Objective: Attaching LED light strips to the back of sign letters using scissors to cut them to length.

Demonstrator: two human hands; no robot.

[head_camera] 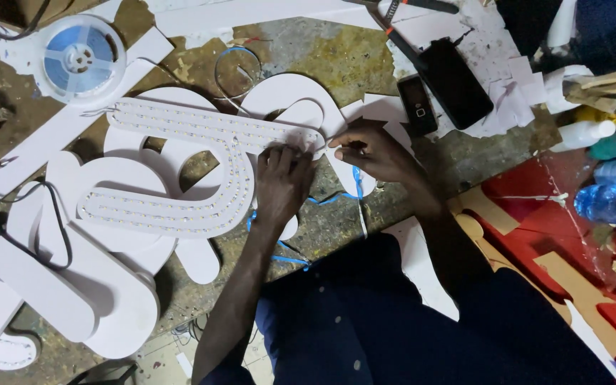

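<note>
I count two hands at work, my left hand [279, 182] and my right hand [372, 151], both on one white letter [180, 171] lined with rows of tiny lights. One reel [80, 58] of strip lies at the top left, and two phones sit at the top right, a small phone [417, 105] beside a larger phone [456, 82]. Further white cut-out shapes overlap below, too stacked to count.

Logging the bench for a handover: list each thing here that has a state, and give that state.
Left hand: pressed flat on the LED letter.
Right hand: fingertips pinching at the letter's end.
LED letter: flat, LEDs unlit.
Reel: flat, partly wound.
Phones: screens dark.
White bottle: on its side.
</note>
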